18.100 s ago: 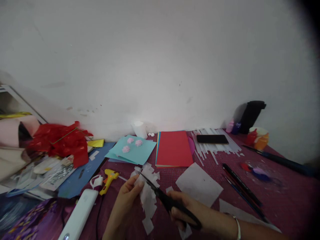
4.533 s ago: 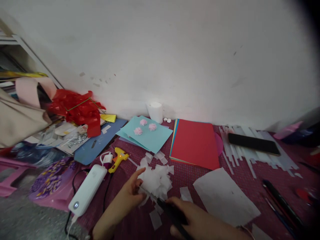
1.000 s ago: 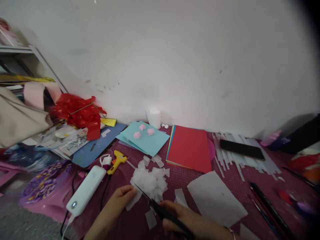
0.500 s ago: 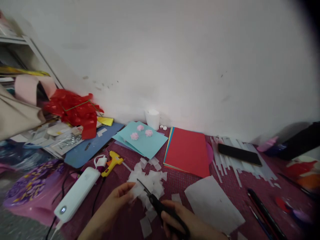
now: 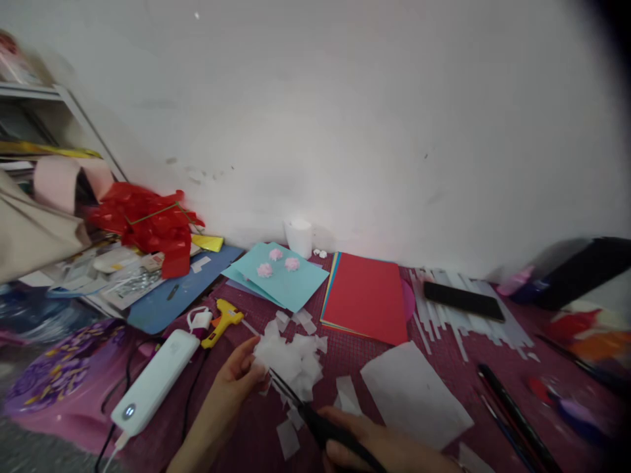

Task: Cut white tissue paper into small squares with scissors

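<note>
Black-handled scissors (image 5: pixel 313 420) are gripped in my right hand (image 5: pixel 357 437), their blades pointing up and left, slightly apart. The blade tips lie close to the fingertips of my left hand (image 5: pixel 239 374). Thumb and fingers of that hand are pinched together on a small piece of white paper (image 5: pixel 259 368), mostly hidden by the fingers and the scraps behind. Just beyond both hands sits a loose heap of cut white paper pieces (image 5: pixel 290 358). A few flat strips lie around it. Right of the scissors rests a larger white sheet (image 5: pixel 417 394).
A yellow glue gun (image 5: pixel 224 322) and a white power bank (image 5: pixel 155 381) with cables lie left. Behind are blue-green sheets (image 5: pixel 296 289) bearing pink paper puffs, and red paper (image 5: pixel 367 295). A black phone (image 5: pixel 463 301) rests on glue sticks (image 5: pixel 444 328); pens (image 5: pixel 517 417) lie at right.
My left hand has moved up slightly against the paper heap. The scissors have dropped a little, their tips now lower beside the left fingertips. The view has shifted slightly.
</note>
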A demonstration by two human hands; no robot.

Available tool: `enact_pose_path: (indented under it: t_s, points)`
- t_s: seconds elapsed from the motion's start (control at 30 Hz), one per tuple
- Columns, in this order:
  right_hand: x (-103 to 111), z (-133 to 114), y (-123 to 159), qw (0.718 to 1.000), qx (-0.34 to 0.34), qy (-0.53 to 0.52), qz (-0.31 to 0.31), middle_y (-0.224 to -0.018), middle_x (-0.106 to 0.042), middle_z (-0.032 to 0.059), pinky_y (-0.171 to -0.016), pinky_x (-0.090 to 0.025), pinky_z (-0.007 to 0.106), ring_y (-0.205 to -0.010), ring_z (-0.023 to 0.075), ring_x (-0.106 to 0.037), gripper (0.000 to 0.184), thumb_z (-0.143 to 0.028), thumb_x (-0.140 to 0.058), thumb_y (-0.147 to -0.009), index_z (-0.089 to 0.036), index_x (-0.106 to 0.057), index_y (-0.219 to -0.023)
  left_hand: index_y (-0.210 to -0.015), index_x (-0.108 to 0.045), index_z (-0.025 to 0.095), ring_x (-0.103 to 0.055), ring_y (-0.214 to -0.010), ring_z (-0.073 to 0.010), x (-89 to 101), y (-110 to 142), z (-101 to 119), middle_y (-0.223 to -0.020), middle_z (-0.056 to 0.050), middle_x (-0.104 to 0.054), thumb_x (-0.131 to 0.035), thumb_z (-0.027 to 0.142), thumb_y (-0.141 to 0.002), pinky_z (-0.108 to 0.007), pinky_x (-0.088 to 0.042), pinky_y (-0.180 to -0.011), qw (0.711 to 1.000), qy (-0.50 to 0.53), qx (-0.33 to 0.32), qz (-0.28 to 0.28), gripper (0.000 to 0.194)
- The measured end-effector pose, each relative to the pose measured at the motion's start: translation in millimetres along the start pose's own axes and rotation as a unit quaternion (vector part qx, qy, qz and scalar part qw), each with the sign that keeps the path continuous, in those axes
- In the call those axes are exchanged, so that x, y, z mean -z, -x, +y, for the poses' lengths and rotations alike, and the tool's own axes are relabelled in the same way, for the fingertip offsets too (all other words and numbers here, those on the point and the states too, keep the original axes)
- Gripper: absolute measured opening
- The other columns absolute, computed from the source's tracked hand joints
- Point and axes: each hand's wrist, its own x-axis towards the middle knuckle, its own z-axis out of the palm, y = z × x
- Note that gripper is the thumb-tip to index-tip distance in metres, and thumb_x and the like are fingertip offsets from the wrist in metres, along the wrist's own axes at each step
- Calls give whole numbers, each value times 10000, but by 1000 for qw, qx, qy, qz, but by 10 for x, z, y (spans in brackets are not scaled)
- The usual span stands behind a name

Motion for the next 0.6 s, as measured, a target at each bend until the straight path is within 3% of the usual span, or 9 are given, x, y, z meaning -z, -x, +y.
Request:
enact_pose_path:
  t_s: [0.13,0.27,0.43,0.6]
  points:
    - [-110,72,-146,995,-32,-94,10,-773,-556,2,-513,-362,160,-619,74,-507,563,-566,-610,-790,-148,-536,-1159,-1205,-485,172,-583,-606,-110,43,-10,10,-809,-5,-671,-799,285,-603,-232,-448,-573,1000,2,5,28,688]
    - [-156,76,-218,991,-44,-122,24,-752,-541,-12,-507,-345,153,-606,63,-483,535,-558,-623,-783,-168,-541,-1140,-1221,-466,174,-550,-548,-91,91,6,29,-645,61,-607,-783,261,-628,-203,-428,-533,1000,0,7,24,678]
    - [-185,132,-282,993,-37,-112,0,-737,-540,-13,-507,-346,163,-588,67,-486,535,-566,-576,-816,-168,-515,-1169,-1224,-444,150,-542,-563,-93,97,30,-31,-638,59,-604,-766,226,-638,-205,-431,-548,1000,15,11,-13,673]
    - [-239,82,-368,996,-39,-69,35,-769,-503,-25,-537,-348,172,-602,62,-449,471,-465,-617,-808,-195,-518,-1182,-1291,-380,142,-533,-557,-101,61,39,-96,-698,31,-623,-760,241,-633,-225,-430,-533,999,15,36,-12,767]
